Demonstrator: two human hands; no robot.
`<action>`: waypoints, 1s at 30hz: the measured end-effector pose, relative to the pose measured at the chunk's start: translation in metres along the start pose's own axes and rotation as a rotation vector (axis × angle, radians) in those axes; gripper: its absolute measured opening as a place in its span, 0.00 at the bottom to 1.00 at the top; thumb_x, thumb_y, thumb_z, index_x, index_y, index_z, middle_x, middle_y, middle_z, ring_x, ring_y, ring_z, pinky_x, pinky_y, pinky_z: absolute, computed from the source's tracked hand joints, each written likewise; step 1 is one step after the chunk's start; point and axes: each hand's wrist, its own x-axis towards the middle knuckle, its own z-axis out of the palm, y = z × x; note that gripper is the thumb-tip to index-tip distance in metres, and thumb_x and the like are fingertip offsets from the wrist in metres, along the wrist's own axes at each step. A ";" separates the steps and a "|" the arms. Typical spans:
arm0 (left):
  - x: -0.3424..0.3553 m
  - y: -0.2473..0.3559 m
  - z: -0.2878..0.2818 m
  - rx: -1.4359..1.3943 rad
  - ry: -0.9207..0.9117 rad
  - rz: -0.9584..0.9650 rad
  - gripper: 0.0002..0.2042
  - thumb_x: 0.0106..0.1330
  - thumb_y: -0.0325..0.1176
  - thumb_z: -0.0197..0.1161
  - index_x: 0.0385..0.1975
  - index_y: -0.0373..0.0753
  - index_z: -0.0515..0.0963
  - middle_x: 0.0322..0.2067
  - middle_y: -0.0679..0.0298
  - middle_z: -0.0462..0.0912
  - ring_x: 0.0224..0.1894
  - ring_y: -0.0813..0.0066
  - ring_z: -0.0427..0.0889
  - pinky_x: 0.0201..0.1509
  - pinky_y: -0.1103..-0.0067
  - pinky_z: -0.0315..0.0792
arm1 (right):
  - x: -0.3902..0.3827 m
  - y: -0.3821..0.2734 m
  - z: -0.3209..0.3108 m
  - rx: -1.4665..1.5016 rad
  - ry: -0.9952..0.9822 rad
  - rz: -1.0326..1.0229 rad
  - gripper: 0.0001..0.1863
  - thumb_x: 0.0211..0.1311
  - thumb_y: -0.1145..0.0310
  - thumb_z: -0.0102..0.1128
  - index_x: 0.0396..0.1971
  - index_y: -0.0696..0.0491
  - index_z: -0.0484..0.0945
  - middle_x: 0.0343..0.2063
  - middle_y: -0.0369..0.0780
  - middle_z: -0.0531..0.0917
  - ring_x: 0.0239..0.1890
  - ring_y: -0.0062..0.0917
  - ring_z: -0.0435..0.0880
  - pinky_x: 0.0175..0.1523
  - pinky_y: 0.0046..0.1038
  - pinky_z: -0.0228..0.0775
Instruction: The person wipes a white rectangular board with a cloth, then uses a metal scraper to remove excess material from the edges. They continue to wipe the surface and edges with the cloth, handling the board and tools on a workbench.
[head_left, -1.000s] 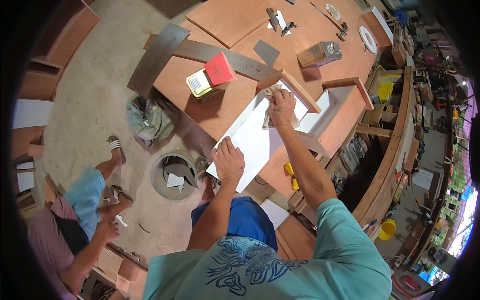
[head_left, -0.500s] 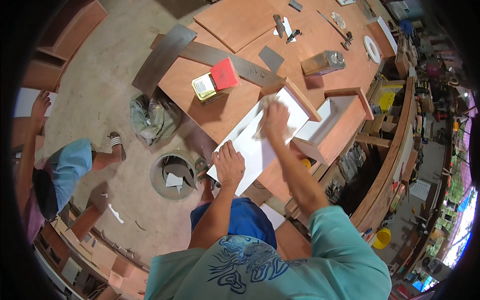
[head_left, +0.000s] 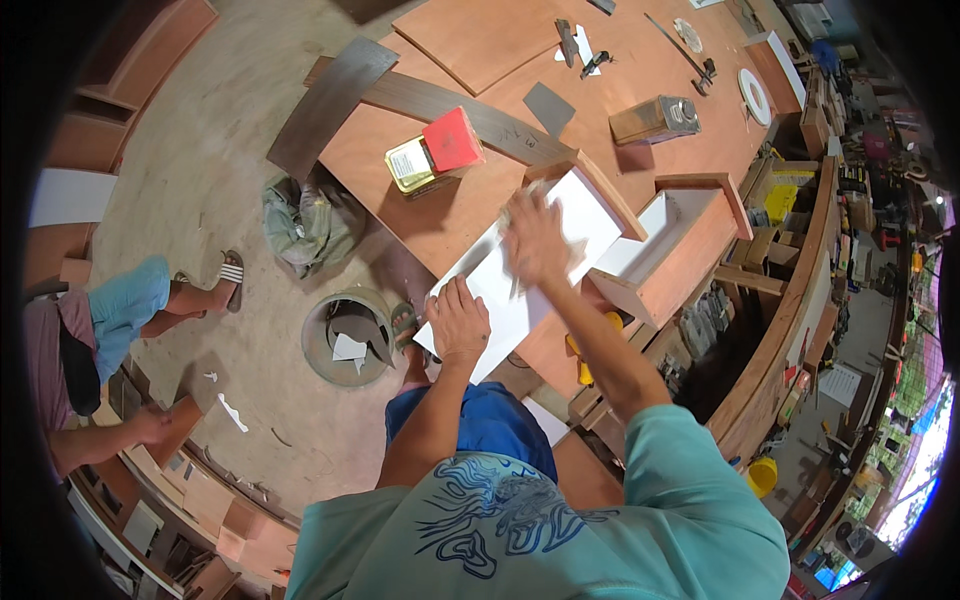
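A white-faced drawer point(head_left: 575, 212) with a bare wooden front lies across the bench, its near end toward me. On its near end rests my left hand point(head_left: 459, 322), flat with the fingers stretched out. My right hand point(head_left: 538, 240), slightly smeared by motion, presses a pale crumpled rag point(head_left: 577, 254) against the white surface; part of the rag is hidden under the palm. Just right of it stands a second wooden drawer point(head_left: 677, 256) with a white inside.
A red-and-yellow tin point(head_left: 410, 168) and a brown metal can point(head_left: 655, 120) stand on the plywood bench point(head_left: 400, 224). Dark veneer strips point(head_left: 335, 105) overhang its left edge. Below are a bag point(head_left: 312, 232) and a bin point(head_left: 322, 352) of offcuts. Another person point(head_left: 130, 310) is at the left.
My right hand and the rag have shifted a little left over the white surface. My left hand stays put. The other person's hand has left the white board and moved lower.
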 end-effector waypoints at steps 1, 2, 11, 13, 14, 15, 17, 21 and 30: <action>0.000 0.000 -0.001 -0.007 -0.010 0.006 0.28 0.64 0.40 0.56 0.61 0.30 0.63 0.56 0.54 0.71 0.60 0.60 0.67 0.65 0.59 0.55 | -0.020 -0.017 0.004 0.073 0.035 -0.153 0.26 0.65 0.54 0.51 0.58 0.56 0.71 0.63 0.45 0.68 0.69 0.43 0.58 0.72 0.50 0.45; 0.001 0.000 0.000 -0.005 -0.006 0.003 0.28 0.64 0.40 0.57 0.61 0.29 0.63 0.56 0.53 0.71 0.60 0.60 0.67 0.65 0.59 0.55 | -0.033 -0.028 0.008 0.128 -0.028 -0.273 0.25 0.64 0.55 0.53 0.55 0.55 0.73 0.60 0.46 0.72 0.67 0.42 0.61 0.71 0.50 0.46; 0.000 -0.002 0.002 -0.004 0.012 0.021 0.28 0.64 0.39 0.57 0.61 0.30 0.62 0.56 0.53 0.70 0.58 0.59 0.69 0.64 0.58 0.57 | 0.048 -0.002 0.016 0.207 0.193 -0.229 0.14 0.64 0.56 0.56 0.29 0.52 0.78 0.26 0.41 0.78 0.34 0.38 0.75 0.45 0.37 0.65; 0.000 -0.002 0.001 -0.015 0.027 0.033 0.28 0.64 0.39 0.57 0.60 0.30 0.63 0.55 0.52 0.71 0.58 0.58 0.69 0.65 0.59 0.56 | 0.062 0.019 0.013 0.182 0.300 -0.179 0.14 0.65 0.57 0.55 0.36 0.52 0.79 0.31 0.42 0.79 0.41 0.37 0.74 0.52 0.38 0.62; -0.001 -0.002 0.001 -0.024 0.040 0.036 0.28 0.64 0.39 0.57 0.60 0.30 0.63 0.54 0.51 0.72 0.58 0.58 0.69 0.65 0.60 0.55 | 0.067 0.027 0.011 0.189 0.307 -0.150 0.14 0.65 0.57 0.55 0.35 0.54 0.78 0.32 0.43 0.78 0.42 0.38 0.73 0.54 0.40 0.61; 0.000 -0.002 0.001 -0.022 0.044 0.036 0.28 0.64 0.39 0.57 0.60 0.30 0.64 0.53 0.52 0.72 0.58 0.58 0.69 0.65 0.60 0.56 | 0.072 0.037 0.008 0.151 0.299 -0.092 0.15 0.65 0.57 0.54 0.37 0.55 0.78 0.34 0.44 0.78 0.44 0.39 0.73 0.56 0.41 0.60; 0.000 -0.001 0.000 -0.023 0.036 0.027 0.28 0.64 0.40 0.57 0.60 0.30 0.64 0.54 0.52 0.72 0.57 0.59 0.70 0.64 0.60 0.56 | 0.079 0.044 0.001 0.099 0.370 -0.080 0.17 0.65 0.57 0.54 0.41 0.56 0.77 0.39 0.46 0.78 0.49 0.42 0.72 0.60 0.43 0.57; 0.000 -0.001 0.000 -0.029 0.034 -0.001 0.27 0.64 0.40 0.57 0.60 0.30 0.65 0.54 0.53 0.72 0.57 0.60 0.70 0.64 0.61 0.56 | 0.053 0.001 0.001 0.016 0.277 -0.016 0.21 0.66 0.55 0.51 0.49 0.57 0.74 0.50 0.46 0.76 0.60 0.42 0.68 0.70 0.49 0.46; -0.001 -0.001 0.001 -0.010 0.003 0.007 0.28 0.64 0.41 0.56 0.61 0.31 0.63 0.56 0.54 0.71 0.59 0.61 0.69 0.65 0.59 0.56 | 0.079 0.041 -0.004 0.056 0.340 -0.015 0.14 0.65 0.62 0.50 0.40 0.59 0.76 0.38 0.48 0.77 0.41 0.42 0.72 0.50 0.41 0.61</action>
